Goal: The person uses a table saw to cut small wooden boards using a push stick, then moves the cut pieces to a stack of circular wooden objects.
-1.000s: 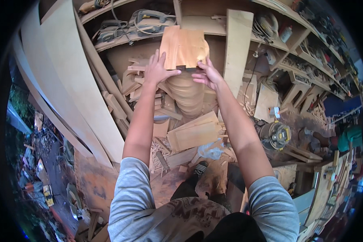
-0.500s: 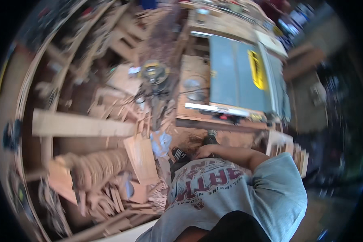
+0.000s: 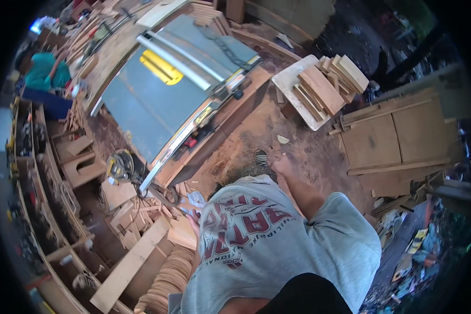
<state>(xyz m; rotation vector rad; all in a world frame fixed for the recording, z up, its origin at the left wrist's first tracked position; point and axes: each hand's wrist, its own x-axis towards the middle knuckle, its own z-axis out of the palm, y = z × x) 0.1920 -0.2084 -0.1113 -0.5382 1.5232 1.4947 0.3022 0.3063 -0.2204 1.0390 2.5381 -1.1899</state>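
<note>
Sawdust-covered floor lies under the right hand, which hangs low at the end of a bare forearm, just beside a striped shoe tip. Its fingers are too small and blurred to show whether they are spread or closed, and nothing can be seen in its grip. The left hand shows only as a sliver at the left edge of the grey printed shirt; whether it is spread or closed cannot be told, and it sits next to a crumpled pale rag and loose wood offcuts.

Far left of the person stands a table saw with a grey-blue top and a yellow guard, set in a wooden counter. A yellow power tool rests on the floor near its left corner. To the far right, a pale board carries a stack of cut wooden pieces, and beside it flat plywood panels lie on the ground. Along the left, curved shelves hold wooden parts, with a long plank and a row of rounded plywood shapes close by. Another person in a teal top is at the far left.
</note>
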